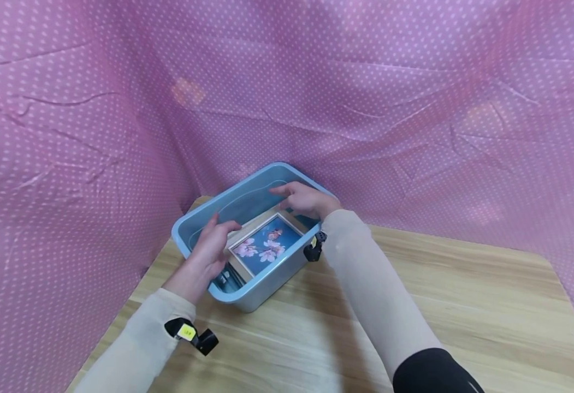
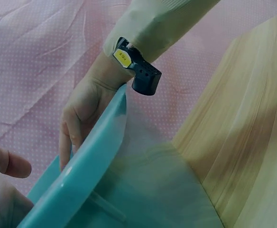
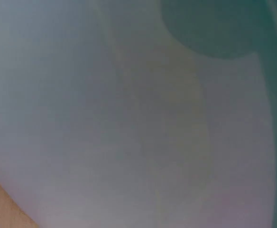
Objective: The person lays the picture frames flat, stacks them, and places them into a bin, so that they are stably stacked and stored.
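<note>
A light blue plastic tub (image 1: 277, 279) stands on the wooden table. Inside it lies a framed picture (image 1: 267, 243) of pink blossoms on blue, face up. My left hand (image 1: 210, 245) reaches over the tub's left end, its thumb stretched toward the frame's edge. At the far right, my right hand (image 1: 306, 200) dips over the rim with the forefinger extended; in the left wrist view the right hand's (image 2: 84, 111) fingers hang loosely inside. Neither hand visibly grips anything. Some fingertips are hidden by the tub. Only the tub's wall (image 3: 105, 118) fills the right wrist view.
Dark items (image 1: 230, 277) lie at the tub's near left end beside the frame, too small to identify. Pink dotted cloth (image 1: 341, 109) hangs behind and to the left, close to the tub. Bare wooden tabletop (image 1: 463, 295) extends to the right.
</note>
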Action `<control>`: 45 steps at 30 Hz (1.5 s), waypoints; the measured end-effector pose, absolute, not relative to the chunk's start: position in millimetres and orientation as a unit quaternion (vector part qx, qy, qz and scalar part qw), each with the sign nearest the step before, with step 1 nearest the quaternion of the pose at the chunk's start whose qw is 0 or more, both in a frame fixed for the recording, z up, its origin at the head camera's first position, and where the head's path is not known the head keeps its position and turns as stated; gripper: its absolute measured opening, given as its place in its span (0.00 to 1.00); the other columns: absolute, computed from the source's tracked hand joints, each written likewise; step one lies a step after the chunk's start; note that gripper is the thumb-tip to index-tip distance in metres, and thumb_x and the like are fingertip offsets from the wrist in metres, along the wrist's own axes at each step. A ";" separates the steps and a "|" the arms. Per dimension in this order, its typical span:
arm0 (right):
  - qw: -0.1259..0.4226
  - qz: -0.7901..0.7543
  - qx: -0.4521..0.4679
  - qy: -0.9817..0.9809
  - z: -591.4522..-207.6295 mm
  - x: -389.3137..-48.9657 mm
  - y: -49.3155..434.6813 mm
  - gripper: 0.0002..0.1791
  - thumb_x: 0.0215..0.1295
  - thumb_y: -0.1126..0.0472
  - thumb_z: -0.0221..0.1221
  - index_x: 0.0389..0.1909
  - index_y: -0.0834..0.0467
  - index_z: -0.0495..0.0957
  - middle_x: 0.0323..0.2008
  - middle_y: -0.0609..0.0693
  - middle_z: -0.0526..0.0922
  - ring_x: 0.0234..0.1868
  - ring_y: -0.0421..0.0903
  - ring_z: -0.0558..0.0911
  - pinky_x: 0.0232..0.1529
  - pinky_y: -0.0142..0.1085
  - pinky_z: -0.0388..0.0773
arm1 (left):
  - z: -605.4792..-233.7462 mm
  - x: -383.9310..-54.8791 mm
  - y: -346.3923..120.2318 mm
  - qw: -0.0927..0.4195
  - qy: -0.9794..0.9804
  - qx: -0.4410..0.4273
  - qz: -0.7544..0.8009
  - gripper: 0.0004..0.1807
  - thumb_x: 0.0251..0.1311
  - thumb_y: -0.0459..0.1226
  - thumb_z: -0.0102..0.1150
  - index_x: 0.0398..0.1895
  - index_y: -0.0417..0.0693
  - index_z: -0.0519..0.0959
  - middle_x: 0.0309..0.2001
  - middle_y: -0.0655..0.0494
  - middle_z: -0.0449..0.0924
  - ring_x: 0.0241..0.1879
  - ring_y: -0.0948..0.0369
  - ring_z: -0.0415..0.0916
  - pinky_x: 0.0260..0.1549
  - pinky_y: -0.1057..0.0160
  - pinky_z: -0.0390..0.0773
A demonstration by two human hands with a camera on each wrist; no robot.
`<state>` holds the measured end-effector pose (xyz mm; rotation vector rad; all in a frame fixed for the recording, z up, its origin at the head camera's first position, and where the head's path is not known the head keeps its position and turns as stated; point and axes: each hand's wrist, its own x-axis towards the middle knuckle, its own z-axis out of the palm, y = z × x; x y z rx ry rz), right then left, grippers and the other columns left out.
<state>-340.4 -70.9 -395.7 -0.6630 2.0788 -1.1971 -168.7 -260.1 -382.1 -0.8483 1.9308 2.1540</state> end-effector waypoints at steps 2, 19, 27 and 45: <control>0.319 -0.455 -0.249 0.793 -395.2 -340.0 -70.5 0.34 0.79 0.67 0.52 0.84 0.51 0.64 0.86 0.50 0.60 0.86 0.57 0.61 0.83 0.59 0.64 | -382.1 -168.3 -259.5 0.059 0.644 -0.277 0.710 0.55 0.74 0.37 0.53 0.89 0.66 0.27 0.90 0.48 0.25 0.88 0.42 0.33 0.85 0.31 0.34; 0.263 -0.482 -0.275 0.789 -379.3 -329.4 -60.8 0.29 0.86 0.55 0.51 0.82 0.58 0.66 0.83 0.53 0.67 0.82 0.54 0.69 0.78 0.48 0.74 | -368.1 -158.1 -262.8 0.004 0.752 -0.214 0.624 0.46 0.76 0.40 0.53 0.90 0.54 0.42 0.90 0.51 0.39 0.89 0.47 0.40 0.88 0.41 0.44; 0.210 -0.516 -0.265 0.787 -370.0 -306.6 -46.7 0.24 0.88 0.55 0.50 0.76 0.59 0.74 0.73 0.56 0.80 0.72 0.54 0.82 0.73 0.46 0.81 | -363.5 -151.2 -262.5 0.007 0.784 -0.176 0.596 0.40 0.79 0.40 0.50 0.89 0.48 0.48 0.88 0.50 0.53 0.87 0.49 0.51 0.85 0.44 0.57; -0.054 -0.224 -0.353 0.907 -376.0 -267.9 -24.4 0.33 0.86 0.42 0.46 0.79 0.59 0.70 0.81 0.59 0.68 0.83 0.61 0.66 0.83 0.59 0.64 | -367.1 -138.9 -265.3 -0.091 0.942 -0.018 0.321 0.33 0.80 0.47 0.50 0.79 0.35 0.68 0.78 0.33 0.69 0.78 0.34 0.64 0.77 0.29 0.65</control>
